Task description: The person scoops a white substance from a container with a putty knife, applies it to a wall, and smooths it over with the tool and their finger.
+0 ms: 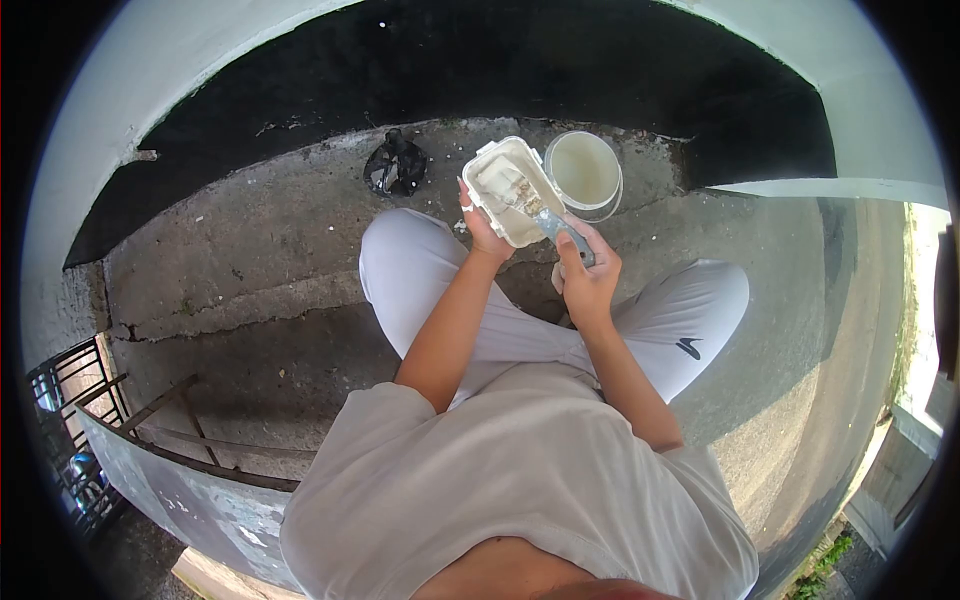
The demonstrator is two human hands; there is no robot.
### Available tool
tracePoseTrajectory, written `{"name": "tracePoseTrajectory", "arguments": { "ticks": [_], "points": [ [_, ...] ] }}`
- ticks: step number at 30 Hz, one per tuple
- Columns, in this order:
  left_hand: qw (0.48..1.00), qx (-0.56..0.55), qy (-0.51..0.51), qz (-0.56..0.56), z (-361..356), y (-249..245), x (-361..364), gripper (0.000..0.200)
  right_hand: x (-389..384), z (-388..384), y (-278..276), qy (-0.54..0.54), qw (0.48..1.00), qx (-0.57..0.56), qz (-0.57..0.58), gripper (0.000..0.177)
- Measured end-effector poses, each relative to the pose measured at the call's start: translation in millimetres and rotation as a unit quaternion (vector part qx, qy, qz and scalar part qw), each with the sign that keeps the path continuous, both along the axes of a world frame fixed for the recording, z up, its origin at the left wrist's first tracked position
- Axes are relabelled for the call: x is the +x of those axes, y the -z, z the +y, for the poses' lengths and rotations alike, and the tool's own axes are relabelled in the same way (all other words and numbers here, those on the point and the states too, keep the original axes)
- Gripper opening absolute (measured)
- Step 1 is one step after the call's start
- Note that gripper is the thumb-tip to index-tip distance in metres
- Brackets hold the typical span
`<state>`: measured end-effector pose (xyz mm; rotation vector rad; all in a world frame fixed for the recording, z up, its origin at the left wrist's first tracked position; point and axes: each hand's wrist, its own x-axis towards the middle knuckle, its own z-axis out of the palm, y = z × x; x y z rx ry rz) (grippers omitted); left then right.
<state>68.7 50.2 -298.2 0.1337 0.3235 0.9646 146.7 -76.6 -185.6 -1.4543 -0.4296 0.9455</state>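
Note:
My left hand (483,226) is closed around the side of a white foam food box (490,158), which is tilted with its inside towards me. White paste (497,178) lies in the box. In my right hand (590,275) I grip the grey handle of a putty knife (566,236); its blade reaches into the box and touches the paste. White smears show on the fingers of both hands. Just beyond my right hand stands a white bucket (616,190) with a pale inside.
A knotted black plastic bag (396,165) sits on the concrete floor (250,240) left of the box. Behind it runs a wall with a black lower band (480,70). A metal-framed panel (200,500) stands at the lower left, near a barred gate (75,400).

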Motion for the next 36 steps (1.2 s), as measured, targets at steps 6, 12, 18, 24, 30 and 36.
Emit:
{"name": "tracePoseTrajectory", "arguments": {
  "ticks": [6, 12, 18, 24, 30, 36],
  "points": [
    [1.000, 0.006, -0.009, 0.026, -4.8, -6.0, 2.6, 0.082, -1.6, 1.7, 8.5, -0.002, 1.000, -0.002, 0.005, 0.028],
    [1.000, -0.008, -0.009, 0.002, -15.8, -3.6, 1.0, 0.081, 4.5, -0.4, 31.2, -0.008, 0.967, -0.034, -0.251, 0.025],
    [0.998, 0.004, -0.028, 0.053, -15.6, 0.2, 1.9, 0.081, 5.7, 3.1, 18.6, -0.029, 0.960, -0.092, -0.265, 0.026],
    [0.999, 0.009, -0.022, 0.045, -9.8, 1.3, 2.2, 0.082, 6.1, 2.8, -7.8, -0.020, 0.996, -0.083, -0.025, 0.030],
    [1.000, -0.007, -0.020, 0.010, -2.3, 5.7, 5.0, 0.082, 5.9, 0.9, 7.3, -0.014, 1.000, -0.001, -0.016, 0.036],
    [0.999, -0.010, -0.027, 0.040, -4.6, -1.4, 5.0, 0.080, -1.4, 8.9, 12.4, -0.030, 0.997, -0.055, -0.047, 0.030]
  ]
}}
